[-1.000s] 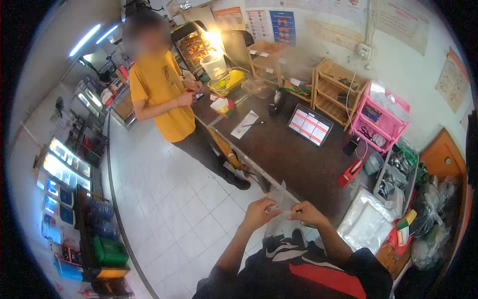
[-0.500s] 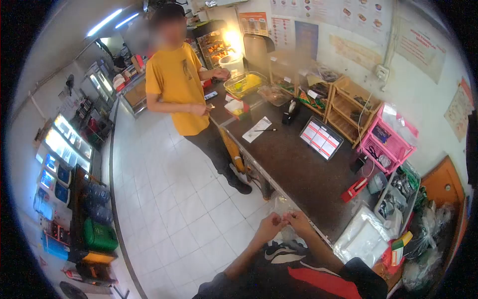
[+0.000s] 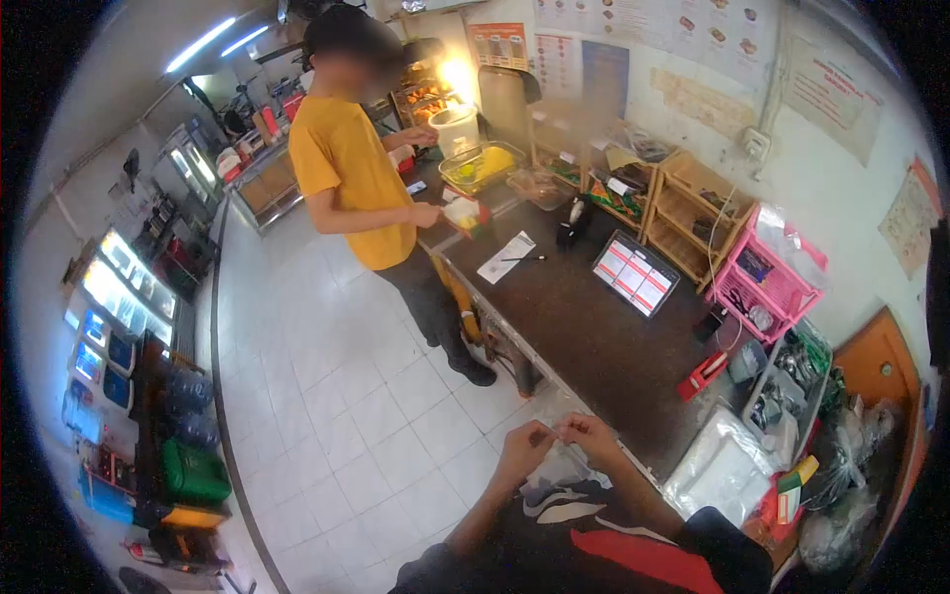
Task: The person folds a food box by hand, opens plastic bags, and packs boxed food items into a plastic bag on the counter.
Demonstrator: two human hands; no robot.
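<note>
Close to my body, by the near side of the table, both hands are up with their fingers pinched. My left hand (image 3: 527, 448) and my right hand (image 3: 590, 439) hold the top of a thin clear plastic bag (image 3: 564, 468) between them. The bag is hard to make out against the floor and my shirt; its contents, if any, cannot be told. Beside my right forearm, a stack of clear plastic bags (image 3: 720, 465) lies on the table's corner.
On the dark table (image 3: 554, 322) are a tablet (image 3: 636, 274), a paper slip with a pen (image 3: 507, 256), a red stapler-like tool (image 3: 704, 376) and a pink basket (image 3: 767, 272). A person in a yellow shirt (image 3: 346, 178) stands at the far end near a glass tray (image 3: 482, 166).
My hands have moved slightly apart, the bag still between them. The other person has leaned toward the table, one hand now at the red-and-white food packet.
</note>
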